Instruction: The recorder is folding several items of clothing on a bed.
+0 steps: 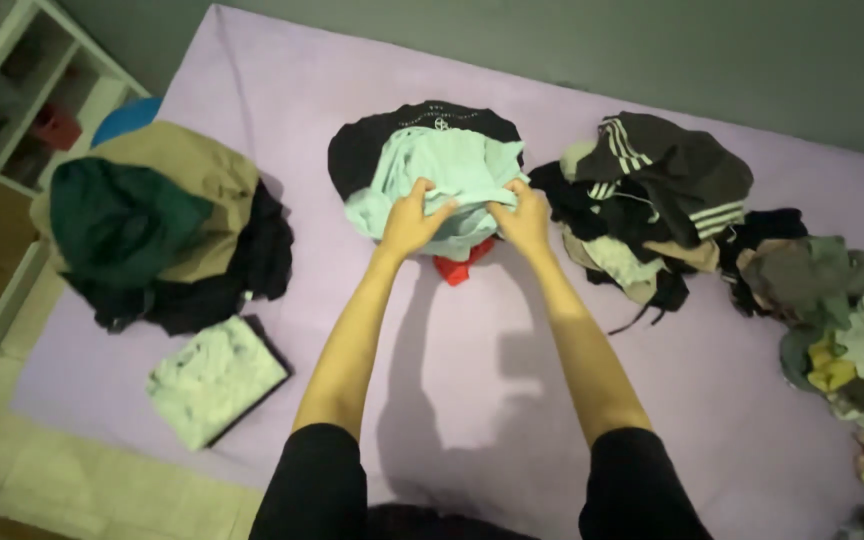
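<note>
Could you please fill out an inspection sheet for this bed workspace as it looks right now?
Surface: lilac bed sheet, bare in the middle.
Job's things: mint-green garment on a black garment, a red item beneath.
Clutter: tan and dark-green pile; folded pale printed stack; striped dark heap; mixed clothes along the right edge.
Fingers: left hand and right hand both grip the mint-green garment.
Cables: nothing seen.
Surroundings: white shelving, grey wall.
</note>
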